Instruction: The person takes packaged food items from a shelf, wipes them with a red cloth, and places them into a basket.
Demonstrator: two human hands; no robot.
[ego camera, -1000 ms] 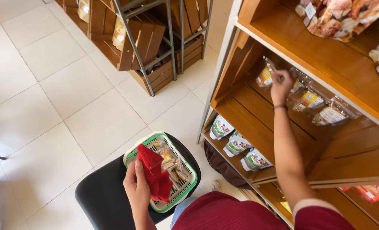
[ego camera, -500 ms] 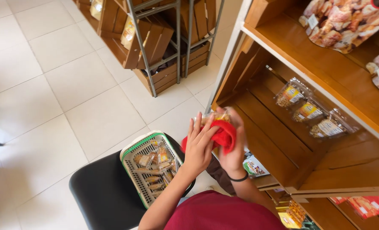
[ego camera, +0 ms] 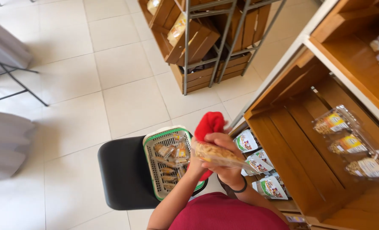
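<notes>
Head view: both hands meet at six o'clock, the right hand [ego camera: 230, 170] closed under a clear snack packet [ego camera: 217, 153], steadying it while the left hand [ego camera: 196, 168] presses a red cloth [ego camera: 209, 123] against it, just right of the green basket [ego camera: 151, 170].

head cam, looking down, close

Red cloth [ego camera: 209, 122] against clear snack packet [ego camera: 217, 154]
</notes>
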